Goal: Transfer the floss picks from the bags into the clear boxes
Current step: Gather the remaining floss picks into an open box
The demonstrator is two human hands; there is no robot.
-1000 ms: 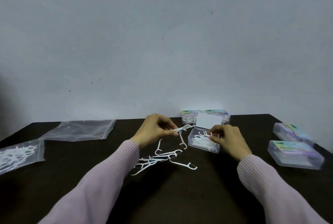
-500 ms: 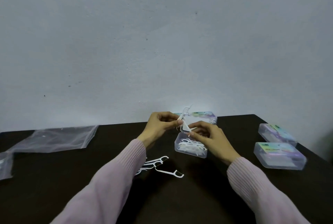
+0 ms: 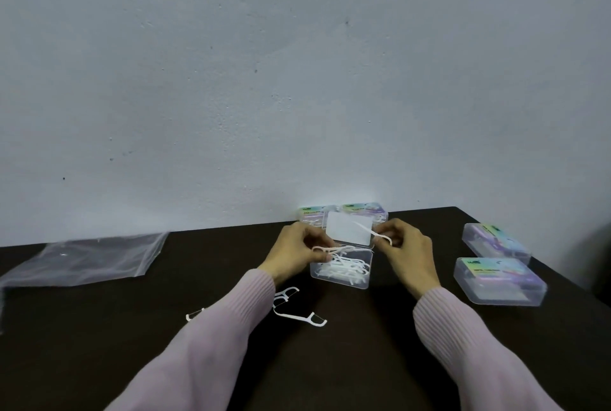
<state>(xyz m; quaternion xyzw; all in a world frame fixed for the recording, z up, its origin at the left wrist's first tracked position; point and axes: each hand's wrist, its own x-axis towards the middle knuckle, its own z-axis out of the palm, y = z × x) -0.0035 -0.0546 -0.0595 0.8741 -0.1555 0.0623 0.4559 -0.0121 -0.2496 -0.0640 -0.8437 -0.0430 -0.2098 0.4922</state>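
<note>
Near the table's point(image 3: 330, 377) back edge your open clear box point(image 3: 340, 273) holds white floss picks point(image 3: 344, 270), lid up. Your left hand point(image 3: 297, 252) pinches what looks like a few picks over it; your right hand point(image 3: 405, 252) pinches one. An empty-looking bag point(image 3: 89, 258) lies toward the left edge, closed boxes point(image 3: 499, 281) by the right edge, loose picks point(image 3: 297, 311) beneath your left sleeve.

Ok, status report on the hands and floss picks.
Left hand pinches a floss pick over the open box. Right hand pinches another pick. Loose picks remain on table.

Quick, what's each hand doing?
Left hand: pinching thin white plastic floss picks over the box.
Right hand: pinching one white floss pick.
</note>
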